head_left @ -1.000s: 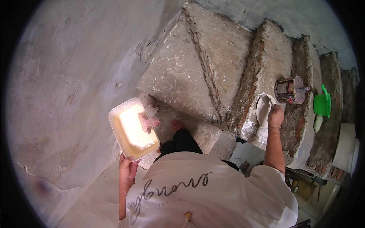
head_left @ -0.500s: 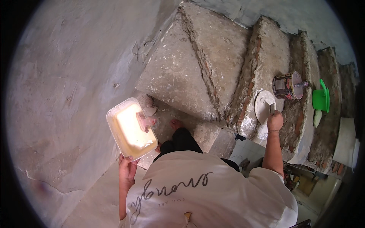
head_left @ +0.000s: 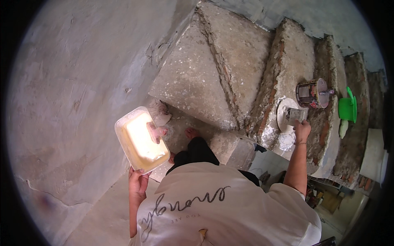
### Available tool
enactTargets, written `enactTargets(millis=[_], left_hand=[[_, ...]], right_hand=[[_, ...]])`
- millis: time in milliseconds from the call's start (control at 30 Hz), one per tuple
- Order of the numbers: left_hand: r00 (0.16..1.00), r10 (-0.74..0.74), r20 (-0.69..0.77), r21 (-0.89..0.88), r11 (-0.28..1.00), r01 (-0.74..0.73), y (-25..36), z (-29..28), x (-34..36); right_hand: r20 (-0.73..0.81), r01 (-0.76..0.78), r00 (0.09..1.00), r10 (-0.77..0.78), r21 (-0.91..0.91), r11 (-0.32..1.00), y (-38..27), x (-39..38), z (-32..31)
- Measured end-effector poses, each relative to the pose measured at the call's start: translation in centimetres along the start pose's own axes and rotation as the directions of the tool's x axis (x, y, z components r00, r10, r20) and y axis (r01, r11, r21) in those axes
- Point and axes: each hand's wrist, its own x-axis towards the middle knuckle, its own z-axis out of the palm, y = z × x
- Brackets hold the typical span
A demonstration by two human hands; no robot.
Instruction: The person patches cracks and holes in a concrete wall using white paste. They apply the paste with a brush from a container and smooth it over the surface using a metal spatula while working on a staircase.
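Note:
My left hand (head_left: 138, 180) grips the lower end of a rectangular translucent tub (head_left: 129, 135) of cream-coloured, shiny material, with a pinkish object (head_left: 155, 132) in it that I cannot make out clearly. My right hand (head_left: 302, 130) holds a flat scraper (head_left: 293, 115) over a round white plate or lid (head_left: 282, 123) on a step. Just beyond it stands a dark printed bucket (head_left: 307, 93) with a handle of some tool sticking out.
Rough, broken concrete stairs (head_left: 217, 69) rise to the right, beside a plastered wall (head_left: 69, 102). A green dipper (head_left: 347, 110) and a pale long object (head_left: 343, 129) sit on a higher step. My bare feet (head_left: 192, 133) are below, near a drop (head_left: 266, 164) at the stairs' side.
My right hand has shifted on the round plate, turning the scraper so that its flat blade now faces up to view. The left hand and tub have barely moved.

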Motion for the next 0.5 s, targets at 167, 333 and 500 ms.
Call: enactTargets(millis=[167, 333, 500], left_hand=[[1.000, -0.009, -0.005, -0.193, 0.981, 0.008, -0.8, -0.5, 0.3], [0.999, -0.035, -0.010, -0.209, 0.977, 0.032, -0.9, -0.5, 0.4], [0.999, -0.031, -0.017, -0.172, 0.985, 0.027, -1.1, -0.8, 0.4]], right_hand=[[0.347, -0.457, 0.888, 0.303, 0.589, 0.666, 2.4, 1.2, -2.1], [0.505, -0.532, 0.842, 0.188, 0.723, 0.441, 1.5, 0.1, -1.7], [0.613, -0.556, 0.787, -0.074, 0.756, 0.346, -4.9, -2.5, 0.6]])
